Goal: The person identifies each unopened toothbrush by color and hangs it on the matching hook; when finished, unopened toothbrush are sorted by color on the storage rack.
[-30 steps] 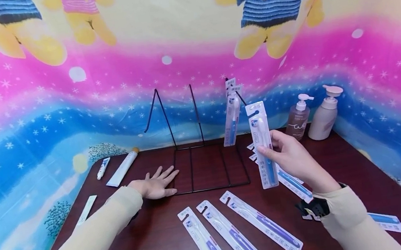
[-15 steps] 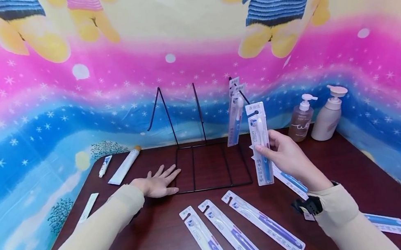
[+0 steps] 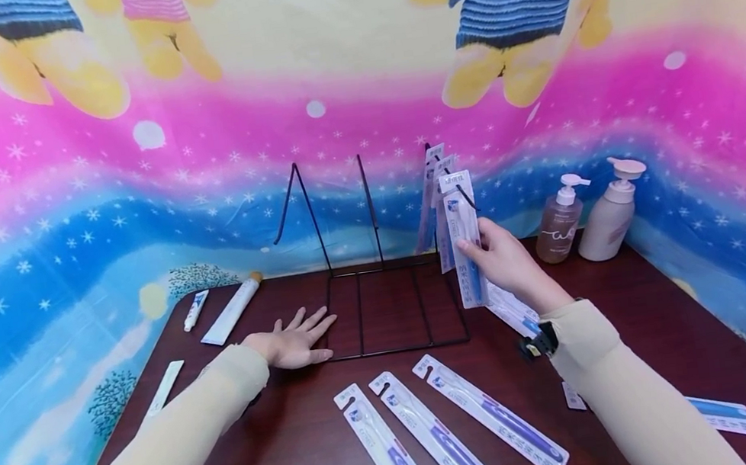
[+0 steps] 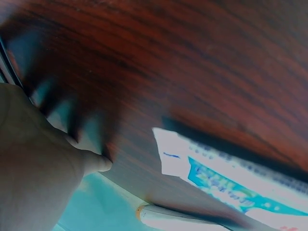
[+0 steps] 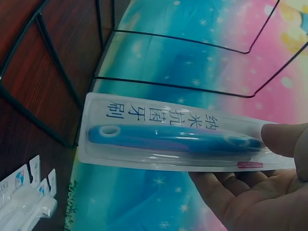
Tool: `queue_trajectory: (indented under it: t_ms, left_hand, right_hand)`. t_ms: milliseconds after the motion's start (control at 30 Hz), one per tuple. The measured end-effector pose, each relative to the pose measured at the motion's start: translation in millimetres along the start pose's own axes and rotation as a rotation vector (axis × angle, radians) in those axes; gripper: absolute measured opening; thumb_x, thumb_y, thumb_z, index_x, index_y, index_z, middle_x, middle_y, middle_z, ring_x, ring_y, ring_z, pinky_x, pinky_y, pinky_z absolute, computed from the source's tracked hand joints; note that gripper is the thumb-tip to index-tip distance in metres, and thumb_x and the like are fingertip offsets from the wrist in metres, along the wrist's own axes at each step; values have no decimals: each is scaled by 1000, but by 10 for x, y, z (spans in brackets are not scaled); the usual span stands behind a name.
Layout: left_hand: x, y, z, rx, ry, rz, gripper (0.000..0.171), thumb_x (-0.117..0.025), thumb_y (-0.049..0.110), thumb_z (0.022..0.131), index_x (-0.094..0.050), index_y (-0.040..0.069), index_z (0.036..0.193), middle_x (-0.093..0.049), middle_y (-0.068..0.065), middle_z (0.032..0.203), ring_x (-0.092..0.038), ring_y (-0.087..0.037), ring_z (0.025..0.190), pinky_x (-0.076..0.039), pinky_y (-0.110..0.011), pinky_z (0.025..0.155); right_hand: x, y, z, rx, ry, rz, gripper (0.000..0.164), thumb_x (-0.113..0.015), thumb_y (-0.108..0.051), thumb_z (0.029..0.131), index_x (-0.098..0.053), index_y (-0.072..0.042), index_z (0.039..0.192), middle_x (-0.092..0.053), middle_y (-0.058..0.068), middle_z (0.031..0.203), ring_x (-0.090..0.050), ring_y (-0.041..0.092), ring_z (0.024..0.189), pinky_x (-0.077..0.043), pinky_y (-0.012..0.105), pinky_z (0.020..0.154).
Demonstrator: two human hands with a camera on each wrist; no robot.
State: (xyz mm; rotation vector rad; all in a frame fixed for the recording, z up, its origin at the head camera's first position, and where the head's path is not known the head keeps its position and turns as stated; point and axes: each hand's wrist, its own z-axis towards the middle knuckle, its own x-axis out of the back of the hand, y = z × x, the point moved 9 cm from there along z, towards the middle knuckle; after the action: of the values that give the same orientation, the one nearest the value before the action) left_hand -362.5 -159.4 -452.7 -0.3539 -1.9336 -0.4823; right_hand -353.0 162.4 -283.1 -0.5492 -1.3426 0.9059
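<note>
My right hand [image 3: 515, 266] pinches a packaged blue toothbrush [image 3: 465, 253], thumb in front and fingers behind. The pack stands upright at the right-hand hook of a black wire rack [image 3: 400, 349]; the hook's tip shows near its top hole. Other packaged toothbrushes [image 3: 424, 207] hang behind it, partly covered. The right wrist view shows the blue handle [image 5: 163, 137] through clear plastic, with the thumb over the other end. My left hand [image 3: 292, 341] rests on the table, fingers spread, at the left side of the rack's base.
Several purple toothbrush packs [image 3: 430, 433] lie in front of the rack. Blue packs [image 3: 725, 415] lie at the right, partly under my arm. Two pump bottles [image 3: 559, 227] stand at the back right. Toothpaste tubes [image 3: 233, 310] lie at the left.
My right hand has moved left, up and away from me with the toothbrush pack, bringing its top to the rack's right hook. The left hand has stayed on the rack's left side.
</note>
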Motion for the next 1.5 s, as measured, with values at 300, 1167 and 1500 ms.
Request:
queue_trajectory:
  t_ms: [300,1167,1500]
  left_hand:
    - [-3,19,4,-2,-8,0,74,-38,59,90,-7,27,149,1,-1,154,3,-36,137,-5,-65,100]
    - [32,47,20,-5,-4,26,73,-38,59,91,-8,27,149,1,-1,154,2,-35,137,-7,-65,100]
    - [3,8,8,5,-6,13,73,-38,59,91,-8,27,149,1,0,154,3,-35,137,-6,-65,100]
  right_hand:
    - [-71,15,280,28,-37,8,50,-46,-29,97,-32,-9,141,-45,20,132,-51,35,113,-43,50,88]
    - [-101,38,484,35,-78,60,54,-50,-34,95,-35,-7,139,-49,20,130,-53,34,111,-41,48,90]
    - [-25,337,433,-97,-86,40,41,-59,-34,90,-48,-6,118,-56,16,108,-55,30,100,-44,43,82]
